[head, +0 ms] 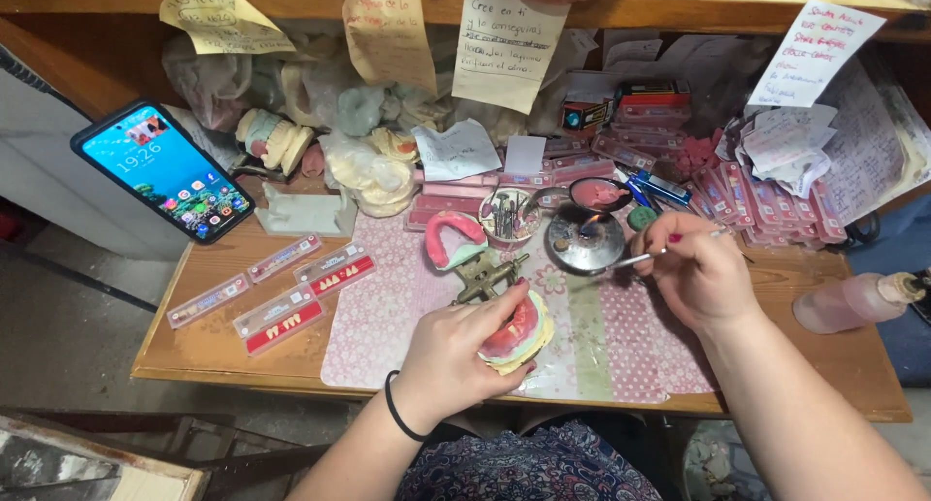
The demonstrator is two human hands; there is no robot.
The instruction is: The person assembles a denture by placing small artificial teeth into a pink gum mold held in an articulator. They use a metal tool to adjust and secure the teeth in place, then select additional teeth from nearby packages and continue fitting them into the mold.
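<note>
Pink wax on a pale plaster base — a denture model [517, 334] — sits cupped in the person's left hand [464, 351], whose fingers curl closed around its near side, just in front of the small round metal dish [585, 241] that serves as the centre of the bench. A black band circles that wrist. The right hand [696, 273], to the right of the dish, is pinched narrow around a thin metal instrument [648, 257] held like a pen; its tip reaches left to the rim of the dish, where a small flame seems to burn, though this is hard to make out. Both hands work above a pink patterned mat [621, 341] on which the dish stands. Just left of the dish lie a brass-coloured articulator frame [488, 273] and a second pink denture piece [453, 237] — beside them a small cup of burs [508, 214]. Further left of the dish, on the bare wooden table [208, 341], lie several long cards of artificial teeth [281, 324], and beyond them a smartphone [163, 169] leans with its screen lit. Behind the dish are plaster casts [373, 171] and stacked pink boxes [737, 195], with paper notes [507, 50] hanging from the shelf above. Far right of the dish lies a pinkish plastic bottle [844, 302] on its side.
</note>
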